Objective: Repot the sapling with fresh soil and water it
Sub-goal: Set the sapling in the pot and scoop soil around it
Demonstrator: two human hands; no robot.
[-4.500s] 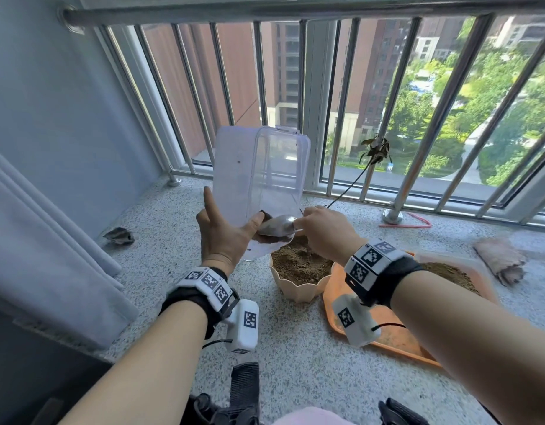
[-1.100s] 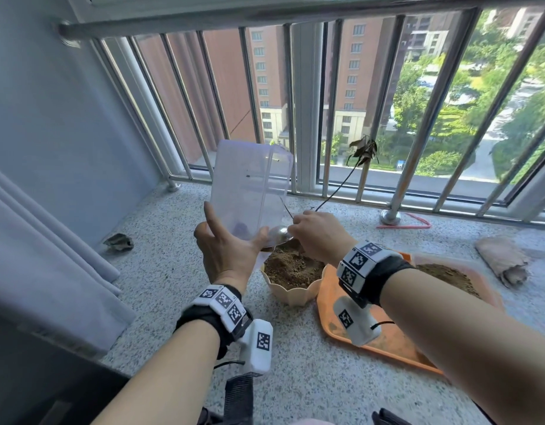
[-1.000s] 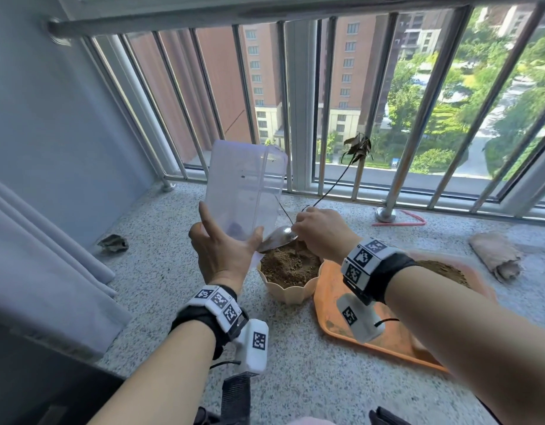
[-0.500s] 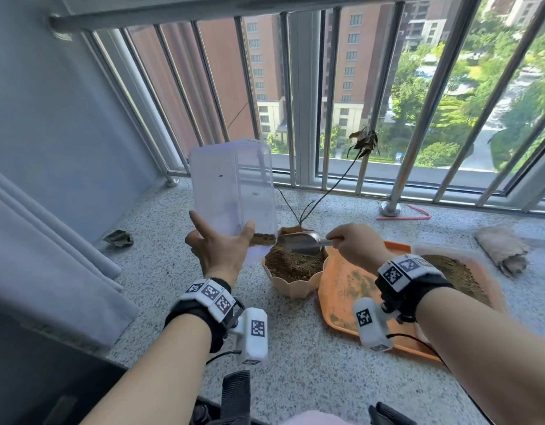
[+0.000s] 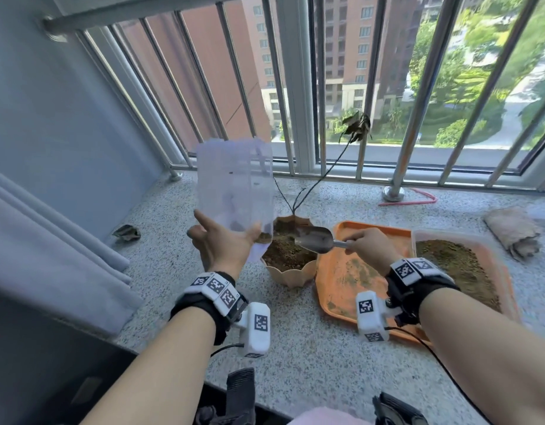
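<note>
Left hand: our left hand [image 5: 225, 246] holds the clear plastic box [image 5: 234, 191] tipped up by its lower end, thumb on the near face, forefinger straight; a little soil sits in the lowest corner.
Right hand: our right hand [image 5: 367, 248] grips the handle of the metal scoop [image 5: 314, 239], whose bowl hangs over the pot's right rim and looks empty, though glare makes that unsure.
Pot: the cream pot [image 5: 291, 273] stands on the stone ledge [image 5: 295, 348], filled with soil, at 9 o'clock of the orange tray [image 5: 335, 289] and touching it.
Sapling: the sapling [image 5: 355, 128] rises from the pot, leaning toward 1 o'clock against the railing [image 5: 415, 96].
Spare soil: a soil tub [image 5: 461, 265] lies on the tray's right part.
Ledge: a rag [image 5: 511, 233] lies at 2 o'clock of the tray.
</note>
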